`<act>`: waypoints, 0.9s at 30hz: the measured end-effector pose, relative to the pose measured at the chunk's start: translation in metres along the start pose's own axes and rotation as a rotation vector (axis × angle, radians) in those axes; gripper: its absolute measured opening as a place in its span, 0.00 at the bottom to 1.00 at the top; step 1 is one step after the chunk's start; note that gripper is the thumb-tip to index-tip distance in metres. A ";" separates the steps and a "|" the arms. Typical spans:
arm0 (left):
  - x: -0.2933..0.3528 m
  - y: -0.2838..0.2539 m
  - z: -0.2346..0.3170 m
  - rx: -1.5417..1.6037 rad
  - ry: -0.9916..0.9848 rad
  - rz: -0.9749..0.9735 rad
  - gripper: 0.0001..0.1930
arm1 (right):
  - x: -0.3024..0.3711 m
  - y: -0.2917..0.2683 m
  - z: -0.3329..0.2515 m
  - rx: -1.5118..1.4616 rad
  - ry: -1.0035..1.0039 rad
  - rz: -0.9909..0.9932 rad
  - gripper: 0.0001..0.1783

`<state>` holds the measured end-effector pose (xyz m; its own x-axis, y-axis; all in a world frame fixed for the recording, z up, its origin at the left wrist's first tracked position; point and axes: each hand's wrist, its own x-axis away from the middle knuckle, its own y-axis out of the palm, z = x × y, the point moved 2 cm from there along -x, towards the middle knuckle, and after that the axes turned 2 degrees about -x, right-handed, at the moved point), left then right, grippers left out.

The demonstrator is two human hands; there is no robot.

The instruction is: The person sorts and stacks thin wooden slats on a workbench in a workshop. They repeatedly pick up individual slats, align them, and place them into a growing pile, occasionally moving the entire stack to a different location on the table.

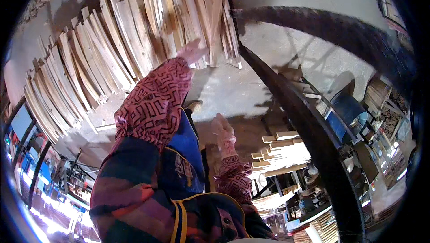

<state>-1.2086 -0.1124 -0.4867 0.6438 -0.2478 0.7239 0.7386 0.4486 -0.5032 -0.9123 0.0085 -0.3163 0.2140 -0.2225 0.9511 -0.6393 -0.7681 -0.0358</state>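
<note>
My left hand (192, 52), in a pale glove, reaches forward over the near ends of a long row of wooden strips (134, 32). Its fingers are stretched out, and I see nothing held in them; whether they touch a strip I cannot tell. Lower and closer to my body is my right hand (223, 129), also in a pale glove. Its fingers are loosely bent and hold nothing that I can see. Patterned pink sleeve covers (154, 100) wrap both forearms. The strips lie side by side, some slightly askew or overlapping.
A dark curved metal bar (304, 122) runs down the right side, another dark beam (327, 28) across the upper right. Behind my right hand is a stack of light boards (282, 153). A blue barrel (347, 113) stands farther right on the grey floor (264, 41).
</note>
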 end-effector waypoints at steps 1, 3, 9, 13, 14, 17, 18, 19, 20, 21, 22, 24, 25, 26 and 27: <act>0.022 0.012 -0.031 -0.248 0.212 -0.010 0.26 | 0.019 0.000 -0.003 0.016 -0.015 -0.024 0.24; 0.068 0.045 -0.109 -0.342 0.349 -0.047 0.23 | 0.051 -0.015 -0.003 0.032 -0.027 -0.086 0.23; 0.246 0.003 -0.028 -0.358 0.013 -0.199 0.29 | 0.122 -0.103 0.041 0.423 -0.412 -0.053 0.25; 0.340 0.029 -0.036 -0.401 0.111 -0.265 0.32 | 0.207 -0.143 0.058 0.376 -0.555 0.116 0.25; 0.355 0.036 -0.041 -0.415 0.155 -0.241 0.32 | 0.192 -0.168 0.080 0.134 -0.502 0.050 0.24; 0.383 0.041 -0.023 -0.400 0.271 -0.342 0.23 | 0.208 -0.221 0.127 -0.187 -0.424 0.091 0.24; 0.385 0.043 -0.029 -0.413 0.369 -0.328 0.21 | 0.215 -0.234 0.140 -0.223 -0.413 0.125 0.24; 0.386 0.043 -0.028 -0.546 0.488 -0.297 0.21 | 0.214 -0.255 0.160 -0.277 -0.387 0.159 0.26; 0.381 0.041 -0.025 -0.670 0.607 -0.262 0.20 | 0.208 -0.278 0.183 -0.324 -0.362 0.191 0.27; 0.374 0.041 -0.026 -0.789 0.721 -0.226 0.20 | 0.204 -0.298 0.206 -0.418 -0.394 0.206 0.27; 0.364 0.041 -0.030 -0.909 0.831 -0.184 0.21 | 0.207 -0.306 0.219 -0.526 -0.328 0.258 0.27; 0.348 0.042 -0.047 -0.812 0.820 -0.188 0.20 | 0.223 -0.319 0.243 -0.618 -0.226 0.348 0.27; 0.351 0.039 -0.044 -0.692 0.856 -0.212 0.19 | 0.236 -0.321 0.259 -0.542 -0.247 0.392 0.19; 0.355 0.037 -0.034 -0.572 0.890 -0.234 0.19 | 0.245 -0.321 0.278 -0.561 -0.232 0.381 0.14; 0.370 0.050 0.016 -0.851 0.685 -0.349 0.20 | 0.256 -0.320 0.304 -0.589 -0.213 0.402 0.10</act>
<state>-0.9371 -0.1684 -0.2367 0.1581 -0.7773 0.6089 0.6263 -0.3978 -0.6705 -0.4283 0.0150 -0.1541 -0.0201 -0.5761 0.8171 -0.9758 -0.1668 -0.1417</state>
